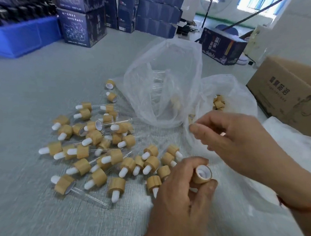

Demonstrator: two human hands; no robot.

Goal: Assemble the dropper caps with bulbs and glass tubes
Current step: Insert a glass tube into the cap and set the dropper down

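Observation:
My left hand [178, 194] grips one bamboo-coloured dropper cap [201, 175], its open white-lined end turned up towards me. My right hand [233, 137] hovers just above it with curled fingers. Its thumb and forefinger meet at the edge of a clear plastic bag [168, 102]; whether they pinch anything is hidden by blur. Thin glass tubes [158, 81] show faintly inside that bag. Loose caps [218, 102] lie in a second bag behind my right hand. A pile of assembled droppers [98, 148], with white bulbs and glass tubes, lies spread to the left.
All of this lies on a grey surface [29, 205]. A brown cardboard box [290, 100] stands open at the right. Stacked dark blue cartons [83, 24] and a blue crate [20, 36] line the back. Another dark carton [221, 44] sits behind the bags.

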